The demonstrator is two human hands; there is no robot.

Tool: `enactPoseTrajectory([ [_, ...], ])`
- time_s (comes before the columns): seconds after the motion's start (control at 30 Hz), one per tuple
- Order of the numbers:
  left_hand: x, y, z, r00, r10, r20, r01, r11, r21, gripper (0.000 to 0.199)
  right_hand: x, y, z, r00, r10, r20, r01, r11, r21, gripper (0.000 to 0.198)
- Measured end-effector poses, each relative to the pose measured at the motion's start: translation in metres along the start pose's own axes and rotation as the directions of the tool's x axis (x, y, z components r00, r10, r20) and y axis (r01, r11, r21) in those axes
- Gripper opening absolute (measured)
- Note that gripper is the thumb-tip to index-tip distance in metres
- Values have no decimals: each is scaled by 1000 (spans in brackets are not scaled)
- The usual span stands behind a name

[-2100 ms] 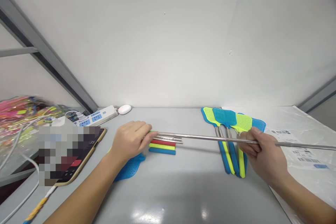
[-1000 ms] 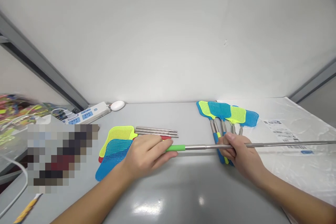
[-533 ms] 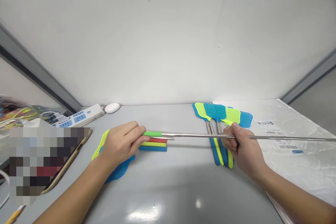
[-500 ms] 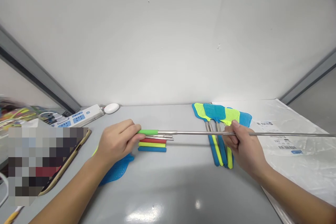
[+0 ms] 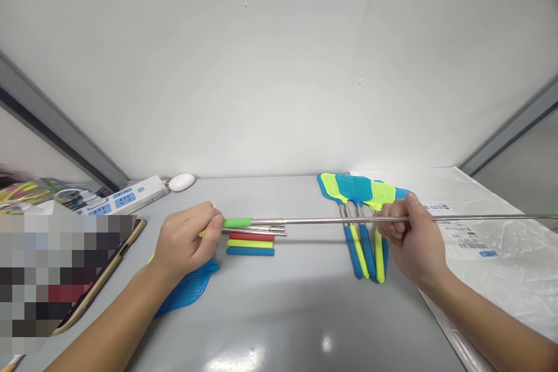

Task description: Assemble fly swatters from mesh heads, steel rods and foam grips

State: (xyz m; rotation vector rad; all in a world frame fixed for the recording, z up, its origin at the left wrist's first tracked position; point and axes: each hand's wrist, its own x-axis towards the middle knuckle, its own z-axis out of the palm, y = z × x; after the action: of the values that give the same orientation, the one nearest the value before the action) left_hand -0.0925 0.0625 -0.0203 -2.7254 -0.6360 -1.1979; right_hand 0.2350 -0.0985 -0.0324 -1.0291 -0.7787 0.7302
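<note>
A thin telescopic metal rod [image 5: 314,221] with a green grip [image 5: 238,223] lies level across my view, above the table. My left hand [image 5: 185,241] is closed round the grip end. My right hand [image 5: 412,238] is closed round the metal shaft farther right, thumb on top. The rod's right end runs out of view. Below the grip are several loose rods [image 5: 276,234] with red, yellow and blue grips [image 5: 250,251]. Beneath my left wrist lies a blue mesh fly swatter head [image 5: 187,290], partly hidden, with a yellow edge beside it.
Several assembled blue and yellow fly swatters [image 5: 355,188] lie fanned behind my right hand. White plastic packaging [image 5: 492,285] with printed labels covers the table's right side. At left are a phone [image 5: 102,279], partly blurred out, a power strip [image 5: 135,197] and a white oval object [image 5: 181,182].
My hands have moved farther apart along the rod. The right has gone right, and the left has shifted slightly left with the green grip. The view has also shifted a little.
</note>
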Motion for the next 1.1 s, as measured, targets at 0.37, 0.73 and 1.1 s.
enactPoseTrajectory([
  [0.37,-4,12,7,984,-138,-113,138,990,-4,35,-4,-1,11,995,90,-53,-91,996,-20,55],
  [0.73,-2,35,12,979,-169,-111,165,985,-46,37,-12,-2,16,993,72,-90,-71,997,8,53],
  [1.1,1,46,15,995,-78,-59,76,996,-43,36,-5,3,9,998,22,61,-19,999,-48,56],
])
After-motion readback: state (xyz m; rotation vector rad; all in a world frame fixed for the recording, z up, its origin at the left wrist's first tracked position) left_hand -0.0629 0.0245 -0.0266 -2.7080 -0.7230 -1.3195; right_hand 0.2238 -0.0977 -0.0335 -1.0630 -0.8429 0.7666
